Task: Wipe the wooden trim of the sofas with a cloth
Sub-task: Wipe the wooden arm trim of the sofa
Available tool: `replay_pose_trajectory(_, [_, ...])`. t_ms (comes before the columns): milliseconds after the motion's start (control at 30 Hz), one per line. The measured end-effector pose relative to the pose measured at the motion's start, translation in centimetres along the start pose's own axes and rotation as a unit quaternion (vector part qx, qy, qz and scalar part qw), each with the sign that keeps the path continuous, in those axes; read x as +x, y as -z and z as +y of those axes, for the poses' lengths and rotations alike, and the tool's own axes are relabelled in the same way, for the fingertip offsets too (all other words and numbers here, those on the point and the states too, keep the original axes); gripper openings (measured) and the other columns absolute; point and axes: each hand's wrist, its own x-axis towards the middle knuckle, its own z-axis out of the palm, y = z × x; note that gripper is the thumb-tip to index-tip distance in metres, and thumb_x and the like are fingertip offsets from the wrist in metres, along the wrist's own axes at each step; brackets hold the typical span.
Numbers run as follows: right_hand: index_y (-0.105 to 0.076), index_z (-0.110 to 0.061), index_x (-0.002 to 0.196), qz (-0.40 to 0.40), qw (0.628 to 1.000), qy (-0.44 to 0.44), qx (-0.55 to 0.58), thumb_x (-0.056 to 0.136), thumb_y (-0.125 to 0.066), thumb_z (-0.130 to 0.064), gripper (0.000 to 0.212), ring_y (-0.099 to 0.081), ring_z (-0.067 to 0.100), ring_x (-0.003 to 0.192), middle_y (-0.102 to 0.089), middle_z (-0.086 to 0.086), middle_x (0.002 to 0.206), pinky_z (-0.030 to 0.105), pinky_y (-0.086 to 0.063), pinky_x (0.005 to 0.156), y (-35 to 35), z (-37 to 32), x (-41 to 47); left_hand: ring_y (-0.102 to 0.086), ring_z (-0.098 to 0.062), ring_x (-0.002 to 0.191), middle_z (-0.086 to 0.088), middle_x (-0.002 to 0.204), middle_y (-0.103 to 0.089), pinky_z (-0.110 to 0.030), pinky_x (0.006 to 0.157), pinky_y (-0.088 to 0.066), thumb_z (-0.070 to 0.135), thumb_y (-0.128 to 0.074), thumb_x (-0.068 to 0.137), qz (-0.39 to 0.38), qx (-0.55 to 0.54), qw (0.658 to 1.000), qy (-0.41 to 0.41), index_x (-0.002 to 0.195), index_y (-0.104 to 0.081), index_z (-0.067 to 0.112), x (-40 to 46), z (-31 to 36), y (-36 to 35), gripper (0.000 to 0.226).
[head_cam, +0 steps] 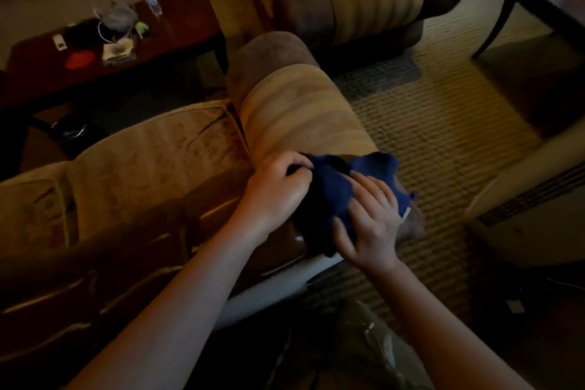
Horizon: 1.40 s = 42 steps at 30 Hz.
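I have the blue cloth [329,196] bunched at the far corner of the sofa's back, where the dark wooden trim [202,225] meets the striped armrest [304,117]. My left hand [278,187] has its grip clamped on the cloth's upper edge, fingers curled round a fold. My right hand [367,218] lies over the cloth's near side with fingers mostly straight and spread, thumb tucked under the hem — pressing more than pinching.

To do this step well, I judge the cloth wants gathering into a flat pad first; as it lies, loose corners hang off toward the carpet [427,123] and would drag without wiping. I would keep my right palm flat on the pad so the pressure spreads evenly, and let my left hand only hold the slack out of the way.

The trim runs from this corner along the back edge toward the left, glossy and curved — long strokes following the grain seem better than scrubbing in circles. The risk I see is the cloth sliding onto the cushion [152,155] beside the wood, so I would keep its edge on the trim's crown.
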Motion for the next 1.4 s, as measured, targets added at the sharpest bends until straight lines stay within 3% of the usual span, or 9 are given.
replay_pose_trajectory(133, [-0.065, -0.001, 0.099, -0.003, 0.976, -0.163, 0.142, 0.096, -0.034, -0.038, 0.048, -0.058, 0.022, 0.099, -0.066, 0.012, 0.100, 0.046, -0.045, 0.090, -0.2, 3.8, 0.5, -0.032, -0.018, 0.132, 0.004, 0.140, -0.040, -0.036, 0.109, -0.030, 0.031, -0.043, 0.094, -0.035, 0.108, 0.994, -0.009, 0.132, -0.045, 0.031, 0.5, 0.6, 0.7, 0.038])
replay_pose_trajectory(267, [-0.053, -0.014, 0.076, 0.035, 0.902, -0.368, 0.223, 0.090, -0.035, -0.040, 0.035, -0.051, 0.023, 0.066, -0.054, 0.003, 0.070, 0.052, -0.043, 0.065, -0.2, 4.1, 0.6, -0.041, -0.024, 0.124, 0.001, 0.122, -0.047, -0.045, 0.106, -0.032, 0.033, -0.041, 0.094, -0.021, 0.201, 0.979, -0.025, 0.125, -0.050, 0.025, 1.6, 1.6, -0.4, 0.034])
replay_pose_trajectory(500, [-0.064, 0.000, 0.096, 0.105, 0.930, -0.351, -0.018, 0.093, -0.033, -0.038, 0.049, -0.050, 0.034, 0.113, -0.064, 0.017, 0.104, 0.052, -0.031, 0.103, -3.2, -6.2, -0.6, -0.049, -0.021, 0.107, -0.009, 0.114, -0.053, -0.033, 0.098, -0.037, 0.011, -0.035, 0.086, -0.057, 0.210, 0.943, -0.251, 0.109, -0.056, 0.009, 2.2, 2.3, -3.3, 0.031])
replay_pose_trajectory(633, [-0.067, 0.002, 0.100, 0.136, 0.958, -0.254, -0.008, 0.096, -0.029, -0.044, 0.059, -0.056, 0.030, 0.107, -0.066, 0.019, 0.105, 0.043, -0.039, 0.095, -2.9, -3.6, -0.2, -0.049, -0.015, 0.108, -0.007, 0.116, -0.054, -0.022, 0.097, -0.035, 0.017, -0.034, 0.085, -0.088, 0.162, 0.927, -0.328, 0.114, -0.056, 0.009, 2.4, 0.1, -2.4, 0.037])
replay_pose_trajectory(833, [-0.050, 0.005, 0.124, 0.238, 0.736, -0.603, 0.196, 0.095, -0.034, -0.027, 0.047, -0.051, 0.026, 0.110, -0.052, 0.026, 0.126, 0.042, -0.036, 0.104, -3.3, -0.1, -1.0, -0.036, -0.018, 0.131, -0.003, 0.141, -0.044, -0.037, 0.109, -0.022, 0.033, -0.033, 0.095, -0.110, 0.297, 0.892, -0.322, 0.133, -0.048, 0.020, 2.8, -0.9, -3.1, 0.043])
replay_pose_trajectory(1000, [-0.038, -0.002, 0.132, 0.188, 0.723, -0.643, 0.172, 0.100, -0.023, -0.020, 0.040, -0.035, 0.027, 0.126, -0.042, 0.015, 0.133, 0.030, -0.020, 0.109, -7.8, -12.5, -1.8, -0.029, -0.024, 0.136, -0.006, 0.147, -0.037, -0.046, 0.108, -0.020, 0.041, -0.024, 0.098, -0.042, 0.475, 0.794, -0.378, 0.138, -0.041, 0.025, 3.0, -1.6, -3.9, 0.046])
replay_pose_trajectory(1133, [-0.034, 0.003, 0.135, 0.111, 0.720, -0.683, 0.046, 0.099, -0.023, -0.002, 0.038, -0.038, 0.035, 0.123, -0.041, 0.022, 0.132, 0.033, -0.024, 0.104, -7.8, -7.2, -2.4, -0.032, -0.024, 0.133, -0.006, 0.144, -0.039, -0.047, 0.104, -0.023, 0.038, -0.024, 0.098, -0.026, 0.487, 0.782, -0.389, 0.136, -0.043, 0.025, 3.1, -1.8, -4.1, 0.044])
replay_pose_trajectory(1233, [-0.035, 0.000, 0.134, 0.152, 0.642, -0.747, 0.083, 0.101, -0.020, -0.008, 0.037, -0.042, 0.036, 0.122, -0.042, 0.023, 0.133, 0.041, -0.031, 0.105, -6.6, 0.2, -2.6, -0.031, -0.024, 0.134, -0.006, 0.146, -0.037, -0.048, 0.104, -0.022, 0.038, -0.022, 0.099, -0.038, 0.487, 0.785, -0.382, 0.137, -0.041, 0.025, 3.3, -1.6, -4.2, 0.045])
replay_pose_trajectory(1400, [-0.050, -0.003, 0.111, 0.227, 0.657, -0.694, 0.188, 0.101, -0.026, -0.017, 0.029, -0.046, 0.032, 0.110, -0.051, 0.016, 0.110, 0.044, -0.035, 0.098, -7.4, -8.9, -2.5, -0.029, -0.024, 0.136, -0.005, 0.148, -0.035, -0.049, 0.106, -0.021, 0.038, -0.022, 0.099, -0.038, 0.494, 0.780, -0.382, 0.139, -0.038, 0.026, 3.3, -1.6, -4.2, 0.045])
